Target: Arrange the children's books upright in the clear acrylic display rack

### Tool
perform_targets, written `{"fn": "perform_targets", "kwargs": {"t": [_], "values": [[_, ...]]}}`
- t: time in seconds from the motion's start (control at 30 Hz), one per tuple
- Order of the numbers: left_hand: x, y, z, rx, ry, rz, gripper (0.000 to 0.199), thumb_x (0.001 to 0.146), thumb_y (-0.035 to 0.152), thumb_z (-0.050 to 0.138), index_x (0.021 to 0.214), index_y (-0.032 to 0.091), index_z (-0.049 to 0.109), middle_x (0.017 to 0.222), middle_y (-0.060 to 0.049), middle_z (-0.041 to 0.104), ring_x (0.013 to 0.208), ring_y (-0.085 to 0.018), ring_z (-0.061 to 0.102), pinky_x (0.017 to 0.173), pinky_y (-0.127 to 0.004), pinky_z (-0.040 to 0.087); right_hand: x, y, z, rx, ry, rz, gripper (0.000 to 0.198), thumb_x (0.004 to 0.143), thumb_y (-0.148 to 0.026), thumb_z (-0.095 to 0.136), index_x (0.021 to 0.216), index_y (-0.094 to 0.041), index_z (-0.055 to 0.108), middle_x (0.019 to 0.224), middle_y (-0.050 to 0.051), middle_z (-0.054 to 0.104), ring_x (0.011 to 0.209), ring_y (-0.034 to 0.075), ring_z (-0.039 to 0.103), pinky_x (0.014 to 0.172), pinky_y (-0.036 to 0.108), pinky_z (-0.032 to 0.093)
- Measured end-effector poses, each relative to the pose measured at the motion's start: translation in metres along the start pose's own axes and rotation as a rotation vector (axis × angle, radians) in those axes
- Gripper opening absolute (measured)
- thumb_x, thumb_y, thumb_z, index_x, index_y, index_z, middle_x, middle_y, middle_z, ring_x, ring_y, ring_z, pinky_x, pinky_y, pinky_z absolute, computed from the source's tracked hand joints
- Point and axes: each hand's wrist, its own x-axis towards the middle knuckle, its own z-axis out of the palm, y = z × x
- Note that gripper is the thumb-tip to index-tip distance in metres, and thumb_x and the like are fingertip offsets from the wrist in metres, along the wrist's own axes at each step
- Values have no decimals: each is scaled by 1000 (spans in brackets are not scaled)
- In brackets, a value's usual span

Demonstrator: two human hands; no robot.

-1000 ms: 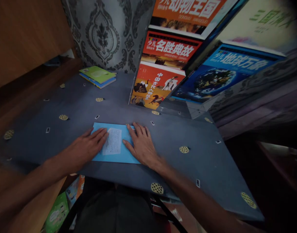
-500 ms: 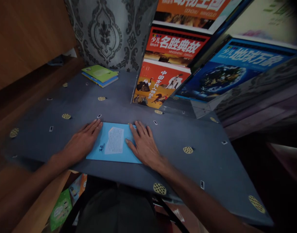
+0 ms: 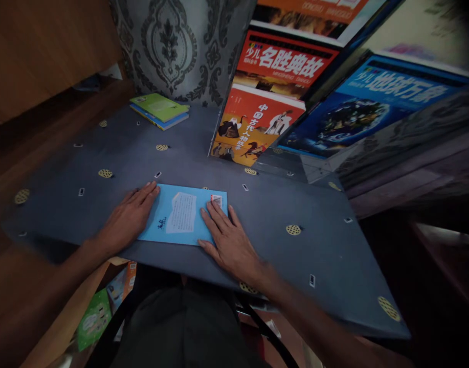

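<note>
A light-blue book (image 3: 180, 213) lies on the table, its barcode showing at the upper right corner and a pale text panel in the middle. My left hand (image 3: 132, 217) rests along the book's left edge, fingers stretched out and pointing away from me. Across the book's right part lies my right hand (image 3: 228, 237), flat, with fingers somewhat spread and the thumb near the front edge. Neither hand is wrapped round anything.
The table (image 3: 326, 271) has a grey cloth with pineapple prints. Two stacked books (image 3: 159, 107) lie at the back left. A clear stand holds upright books, among them an orange-red book (image 3: 257, 125) and a blue globe book (image 3: 357, 115). Below the front edge is a green book (image 3: 94, 319).
My right hand has slid toward me and down the book's right side, uncovering the barcode. The left hand stays at the left edge. The view has shifted slightly.
</note>
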Motion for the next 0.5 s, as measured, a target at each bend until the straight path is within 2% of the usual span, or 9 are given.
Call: {"fn": "perform_targets", "kwargs": {"t": [0.13,0.27,0.5], "values": [[-9,-5,6,-59,72,90,53,100,17,26,150,17,43,157,-13,47,147,-25,42,119,-48,37,-13,-6,-5,24,-33,-37,68,103,-53,44,159,-18,30,165,15,30,156,28,19,125,56,24],[-23,0,4,-83,91,169,47,106,26,29,150,19,44,155,-10,51,145,-24,44,119,-46,37,-21,-11,-14,43,-87,-65,68,99,-49,56,158,-23,33,165,18,29,155,33,20,122,61,28],[-53,21,-9,-69,56,247,66,104,53,39,162,30,20,161,-8,41,147,-27,41,120,-51,35,-34,-16,-17,89,-109,-100,64,98,-41,62,155,-29,38,166,13,28,155,33,21,120,62,31]]}}
